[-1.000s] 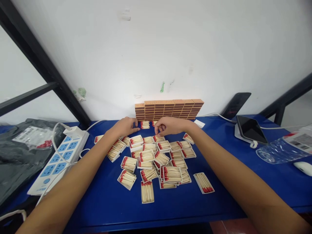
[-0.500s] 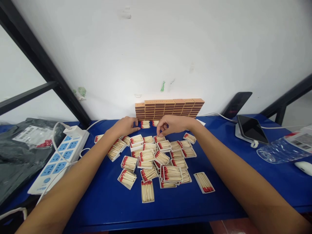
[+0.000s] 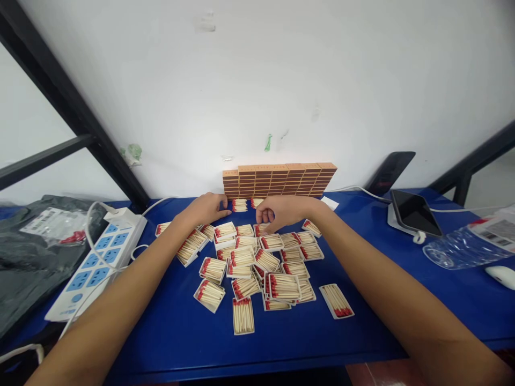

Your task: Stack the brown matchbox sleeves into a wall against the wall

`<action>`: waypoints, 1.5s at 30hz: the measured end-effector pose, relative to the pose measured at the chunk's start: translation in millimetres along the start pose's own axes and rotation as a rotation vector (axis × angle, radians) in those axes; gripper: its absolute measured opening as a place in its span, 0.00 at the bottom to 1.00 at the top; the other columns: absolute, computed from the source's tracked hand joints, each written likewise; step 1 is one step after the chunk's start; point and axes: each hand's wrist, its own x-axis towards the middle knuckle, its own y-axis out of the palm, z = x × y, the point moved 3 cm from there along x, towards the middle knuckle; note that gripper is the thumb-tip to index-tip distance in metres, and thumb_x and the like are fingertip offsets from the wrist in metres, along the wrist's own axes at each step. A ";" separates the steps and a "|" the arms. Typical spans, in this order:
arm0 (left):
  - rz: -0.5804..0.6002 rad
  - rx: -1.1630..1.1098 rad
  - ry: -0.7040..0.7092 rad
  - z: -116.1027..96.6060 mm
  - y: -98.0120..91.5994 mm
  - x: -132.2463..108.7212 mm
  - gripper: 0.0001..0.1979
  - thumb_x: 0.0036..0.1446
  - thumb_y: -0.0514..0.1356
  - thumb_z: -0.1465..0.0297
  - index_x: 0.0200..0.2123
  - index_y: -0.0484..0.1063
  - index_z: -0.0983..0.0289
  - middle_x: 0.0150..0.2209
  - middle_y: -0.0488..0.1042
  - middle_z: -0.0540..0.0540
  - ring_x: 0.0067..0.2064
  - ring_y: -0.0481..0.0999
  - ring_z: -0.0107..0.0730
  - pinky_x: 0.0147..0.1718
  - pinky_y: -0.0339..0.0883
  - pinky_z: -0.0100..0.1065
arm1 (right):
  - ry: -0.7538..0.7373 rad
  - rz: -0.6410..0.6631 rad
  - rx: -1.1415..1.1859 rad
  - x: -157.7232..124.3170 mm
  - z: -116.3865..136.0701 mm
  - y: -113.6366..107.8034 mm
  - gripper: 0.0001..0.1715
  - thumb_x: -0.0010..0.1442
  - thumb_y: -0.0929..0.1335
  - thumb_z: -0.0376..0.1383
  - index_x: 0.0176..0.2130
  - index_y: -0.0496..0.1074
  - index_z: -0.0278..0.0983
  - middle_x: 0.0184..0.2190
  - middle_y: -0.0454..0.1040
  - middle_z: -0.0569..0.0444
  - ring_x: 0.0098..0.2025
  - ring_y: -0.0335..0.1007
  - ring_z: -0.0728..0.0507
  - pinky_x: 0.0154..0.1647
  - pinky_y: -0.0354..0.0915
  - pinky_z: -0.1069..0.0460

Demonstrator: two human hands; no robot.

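My left hand [image 3: 207,208] rests on the blue tabletop at the back, thumb and curved forefinger apart, with nothing seen between them. Just right of its fingertips lie a group of red-tipped matches [image 3: 240,205] and a second group [image 3: 256,203], in front of a stacked wall of matchboxes [image 3: 277,180]. My right hand [image 3: 284,210] is bent over the back of the pile, its fingers curled in above a match-filled tray [image 3: 259,229]. Whether the fingertips hold anything is hidden. Between my forearms many white trays of matches [image 3: 243,256] overlap in a loose heap.
A single match tray [image 3: 337,301] lies apart at the right. To the left are a power strip [image 3: 96,265] with white cables and a dark plastic bag [image 3: 36,252]. Rightward, a phone on a stand [image 3: 416,212], crumpled clear plastic [image 3: 454,249] and a white mouse [image 3: 502,276].
My right hand has dipped slightly, and its fingers have curled in over the back tray. My left hand and the heap of trays look unchanged.
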 end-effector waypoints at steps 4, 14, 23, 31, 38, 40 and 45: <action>-0.003 -0.004 0.004 1.0 0.8 0.2 0.13 0.60 0.63 0.58 0.40 0.75 0.61 0.31 0.78 0.55 0.30 0.74 0.37 0.31 0.58 0.37 | -0.011 0.031 0.019 0.1 1.0 1.8 0.17 0.54 0.77 0.44 0.42 0.79 0.40 0.39 0.81 0.50 0.38 0.75 0.43 0.34 0.67 0.49; -0.006 -0.033 0.005 1.6 1.3 -0.3 0.13 0.60 0.63 0.58 0.42 0.75 0.60 0.32 0.78 0.55 0.31 0.74 0.37 0.32 0.59 0.37 | -0.085 0.039 0.033 4.2 -1.1 1.2 0.11 0.63 0.73 0.41 0.41 0.79 0.36 0.35 0.82 0.50 0.35 0.76 0.45 0.36 0.67 0.50; -0.006 -0.035 0.017 2.6 2.1 0.1 0.13 0.60 0.63 0.58 0.41 0.74 0.61 0.30 0.77 0.54 0.30 0.73 0.36 0.32 0.58 0.36 | -0.142 0.022 0.130 2.0 1.2 -2.8 0.20 0.56 0.77 0.50 0.37 0.80 0.36 0.35 0.82 0.49 0.36 0.76 0.44 0.38 0.68 0.49; -0.008 -0.029 0.002 1.5 1.2 -0.3 0.13 0.60 0.62 0.57 0.41 0.74 0.61 0.32 0.77 0.55 0.32 0.73 0.37 0.31 0.58 0.36 | -0.192 0.046 0.121 -1.9 1.4 -4.5 0.15 0.59 0.75 0.47 0.37 0.83 0.38 0.36 0.84 0.50 0.37 0.77 0.44 0.39 0.68 0.49; -0.005 -0.041 0.019 2.8 2.7 0.4 0.13 0.60 0.62 0.58 0.41 0.74 0.61 0.30 0.77 0.54 0.30 0.73 0.36 0.31 0.58 0.36 | -0.044 -0.015 0.101 -7.0 2.5 -6.2 0.24 0.52 0.78 0.49 0.43 0.79 0.38 0.37 0.82 0.49 0.39 0.76 0.41 0.37 0.68 0.47; -0.008 -0.039 0.024 2.4 2.4 0.3 0.13 0.60 0.62 0.58 0.41 0.74 0.61 0.30 0.77 0.53 0.30 0.72 0.36 0.31 0.57 0.36 | -0.007 0.000 0.078 -7.0 4.1 -3.5 0.26 0.50 0.78 0.49 0.44 0.78 0.38 0.38 0.81 0.49 0.39 0.76 0.41 0.37 0.68 0.47; -0.007 -0.027 0.022 1.0 1.6 0.2 0.12 0.61 0.62 0.58 0.40 0.73 0.61 0.29 0.76 0.53 0.29 0.72 0.35 0.31 0.57 0.35 | 0.003 0.016 0.060 -4.3 9.2 1.5 0.18 0.51 0.78 0.45 0.40 0.78 0.39 0.39 0.81 0.49 0.38 0.75 0.41 0.36 0.68 0.47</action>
